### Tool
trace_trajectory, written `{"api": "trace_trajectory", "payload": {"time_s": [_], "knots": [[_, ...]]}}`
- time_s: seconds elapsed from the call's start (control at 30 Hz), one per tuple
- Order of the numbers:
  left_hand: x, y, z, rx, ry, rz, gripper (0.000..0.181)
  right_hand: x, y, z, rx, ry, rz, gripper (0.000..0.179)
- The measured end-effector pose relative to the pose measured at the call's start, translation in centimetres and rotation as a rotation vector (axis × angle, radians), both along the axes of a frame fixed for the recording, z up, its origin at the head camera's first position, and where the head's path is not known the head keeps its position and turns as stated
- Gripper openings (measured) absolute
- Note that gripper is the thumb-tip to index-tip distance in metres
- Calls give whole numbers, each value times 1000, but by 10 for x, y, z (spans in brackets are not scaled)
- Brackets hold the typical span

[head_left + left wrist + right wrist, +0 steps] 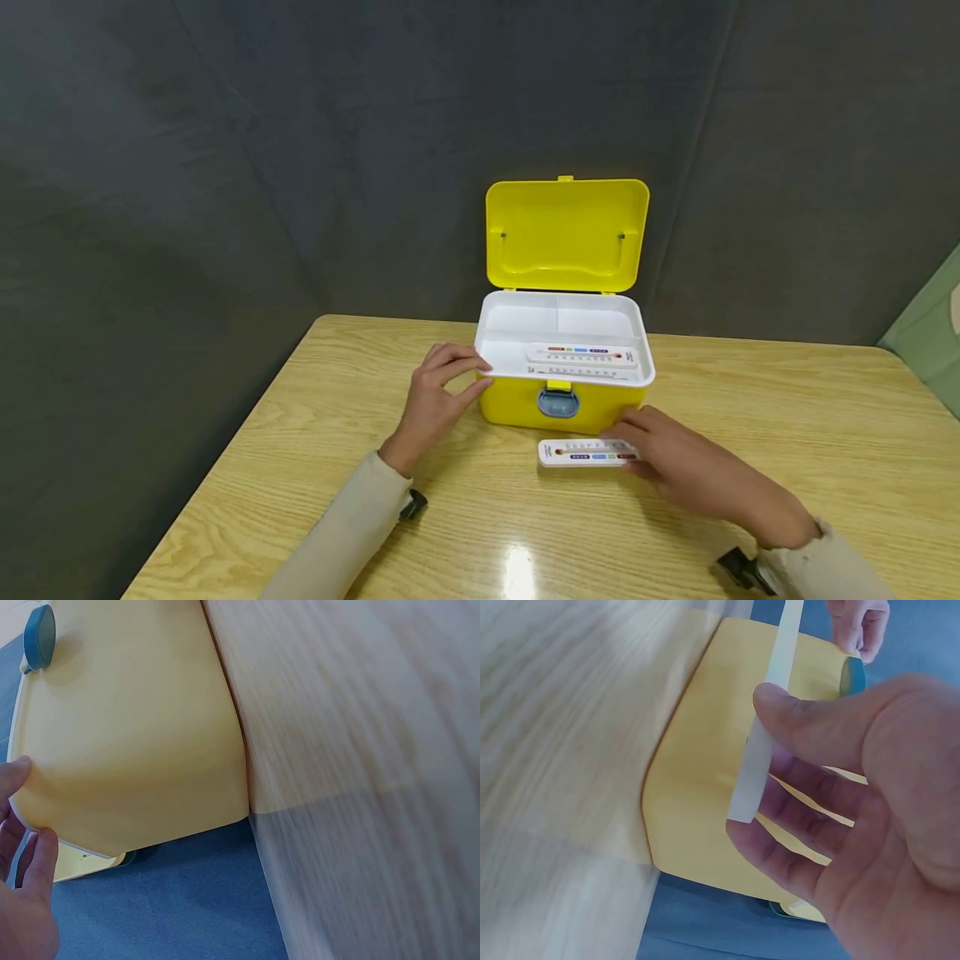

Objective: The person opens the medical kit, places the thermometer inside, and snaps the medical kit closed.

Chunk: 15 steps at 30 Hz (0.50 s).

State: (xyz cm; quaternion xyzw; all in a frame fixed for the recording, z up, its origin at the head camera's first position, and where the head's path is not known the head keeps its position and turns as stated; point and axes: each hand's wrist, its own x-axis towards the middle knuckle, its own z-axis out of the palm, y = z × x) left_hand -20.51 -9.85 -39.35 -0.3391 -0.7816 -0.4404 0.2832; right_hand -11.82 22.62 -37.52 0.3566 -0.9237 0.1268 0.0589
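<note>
A yellow storage box stands with its lid raised and a blue-grey latch on its front. Its white tray holds thermometers lying in the front compartment. At the tray's left front corner my left hand pinches the rim, with fingertips over the edge and thumb outside. My right hand grips another flat white thermometer by its right end, in front of the box. The right wrist view shows this thermometer edge-on between thumb and fingers.
The box sits near the back edge of a wooden table. Behind it hangs a dark grey cloth. Green fabric shows past the table at the far right.
</note>
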Motion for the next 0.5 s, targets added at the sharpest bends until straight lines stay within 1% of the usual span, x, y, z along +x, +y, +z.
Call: {"api": "trace_trajectory", "payload": {"time_s": [0.13,0.23,0.33,0.43,0.5], "knots": [[1,-1,1,-3,-17,3,14,0,0,1,-12,69,21,40],[1,-1,1,-7,-25,4,13,0,0,1,-20,91,33,40],[1,-1,1,-9,-27,4,13,1,0,4,-15,75,29,41],[1,-1,2,-5,-30,1,13,2,0,7,1,56,5,41],[1,-1,2,1,-32,-3,14,3,1,8,5,61,-7,41]]}}
